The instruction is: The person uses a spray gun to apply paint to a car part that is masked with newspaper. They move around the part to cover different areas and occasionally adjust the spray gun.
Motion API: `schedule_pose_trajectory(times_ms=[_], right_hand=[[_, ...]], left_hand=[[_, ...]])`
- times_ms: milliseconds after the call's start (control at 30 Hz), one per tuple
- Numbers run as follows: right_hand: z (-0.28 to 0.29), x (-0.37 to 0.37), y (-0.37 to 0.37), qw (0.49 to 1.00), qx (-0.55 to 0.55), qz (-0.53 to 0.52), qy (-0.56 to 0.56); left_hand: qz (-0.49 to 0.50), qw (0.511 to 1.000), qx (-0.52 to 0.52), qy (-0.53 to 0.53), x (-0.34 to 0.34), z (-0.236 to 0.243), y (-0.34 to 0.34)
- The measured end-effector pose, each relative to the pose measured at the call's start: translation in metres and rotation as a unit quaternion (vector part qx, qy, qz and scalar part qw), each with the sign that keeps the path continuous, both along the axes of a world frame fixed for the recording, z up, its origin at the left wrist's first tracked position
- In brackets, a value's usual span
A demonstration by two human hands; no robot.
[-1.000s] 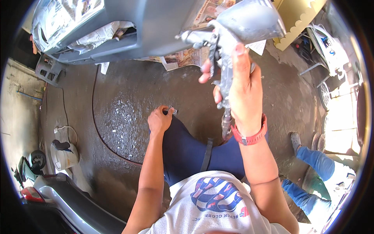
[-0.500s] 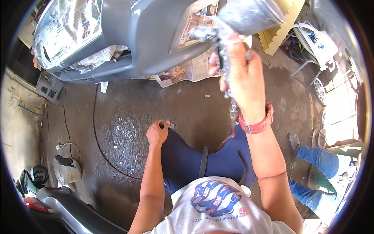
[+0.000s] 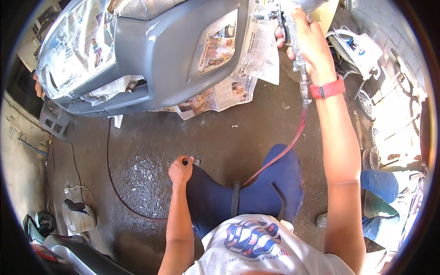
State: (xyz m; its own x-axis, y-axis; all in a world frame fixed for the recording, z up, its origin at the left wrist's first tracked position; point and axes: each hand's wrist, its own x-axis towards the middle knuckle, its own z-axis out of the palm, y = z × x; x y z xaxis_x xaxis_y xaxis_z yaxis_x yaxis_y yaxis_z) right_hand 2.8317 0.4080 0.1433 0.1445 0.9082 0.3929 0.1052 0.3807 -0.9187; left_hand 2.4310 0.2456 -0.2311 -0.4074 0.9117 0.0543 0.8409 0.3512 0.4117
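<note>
My right hand [image 3: 317,48] grips a paint-stained spray gun [image 3: 293,34] at the upper right, its fingers wrapped round the handle and trigger. The gun's cup is partly cut off by the top edge. A reddish hose [image 3: 293,137] hangs from the handle down across my lap. Left of the gun stands a grey car bumper [image 3: 167,59], its openings masked with newspaper [image 3: 215,50]. More newspaper [image 3: 229,94] hangs below and behind it. My left hand [image 3: 180,170] rests closed by my left knee, with a small dark and clear thing at its fingertips that is too small to name.
A dark hose [image 3: 110,156] curves over the wet floor on the left. A white bucket [image 3: 80,217] and a motorcycle [image 3: 87,256] stand at the lower left, a hollow block [image 3: 55,120] by the wall. On the right are a white stroller-like frame [image 3: 353,50] and a person's jeans [image 3: 380,183].
My right hand has moved the spray gun up and to the right, away from the bumper's lower edge. The view has shifted, showing more of the bumper. My left hand stays by the knee.
</note>
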Motion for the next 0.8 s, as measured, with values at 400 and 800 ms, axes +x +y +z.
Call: schedule_pose_trajectory(times_ms=[400, 800], right_hand=[[0.044, -0.003, -0.018, 0.989, 0.014, -0.074, -0.124], [0.022, 0.03, 0.047, 0.996, -0.051, -0.035, 0.072]], left_hand=[[-0.01, 1.0, 0.026, -0.004, -0.002, -0.008, 0.003], [-0.005, 1.0, 0.026, -0.011, -0.011, -0.007, -0.006]])
